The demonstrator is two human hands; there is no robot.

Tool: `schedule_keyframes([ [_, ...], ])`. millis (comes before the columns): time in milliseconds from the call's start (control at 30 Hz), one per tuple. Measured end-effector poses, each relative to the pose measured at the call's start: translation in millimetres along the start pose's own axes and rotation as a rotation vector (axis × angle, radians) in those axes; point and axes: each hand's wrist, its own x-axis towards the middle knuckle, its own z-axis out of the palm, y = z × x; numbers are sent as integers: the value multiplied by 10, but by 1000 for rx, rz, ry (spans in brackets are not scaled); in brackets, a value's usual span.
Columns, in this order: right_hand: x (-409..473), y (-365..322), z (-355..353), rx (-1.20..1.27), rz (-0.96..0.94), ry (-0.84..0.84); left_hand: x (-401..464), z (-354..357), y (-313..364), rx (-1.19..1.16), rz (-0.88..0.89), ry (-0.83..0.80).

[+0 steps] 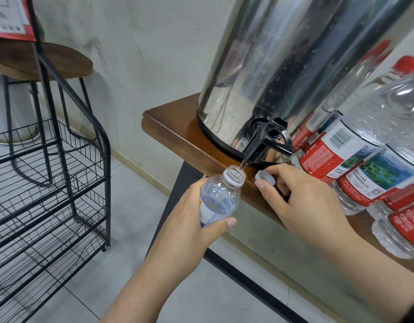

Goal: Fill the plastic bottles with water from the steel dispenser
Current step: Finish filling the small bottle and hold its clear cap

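The steel dispenser (283,66) stands on a brown wooden table (178,134), its black tap (262,141) hanging over the table's edge. My left hand (194,213) grips a small clear plastic bottle (221,197) with a white and blue label, tilted, its open mouth right under the spout. A thin stream of water runs from the spout into the mouth. My right hand (296,197) rests on the table edge and pinches the bottle's clear cap (265,177) between thumb and fingers.
Several larger clear bottles with red labels (355,155) stand and lie on the table to the right of the dispenser. A black wire rack (49,183) and a wooden stool (49,59) stand to the left on the tiled floor.
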Motion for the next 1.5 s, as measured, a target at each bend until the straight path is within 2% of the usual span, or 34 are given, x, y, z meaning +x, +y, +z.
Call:
schedule_keyframes([
  [1500, 3, 13, 17, 10, -8, 25, -7, -18, 22, 30, 20, 14],
])
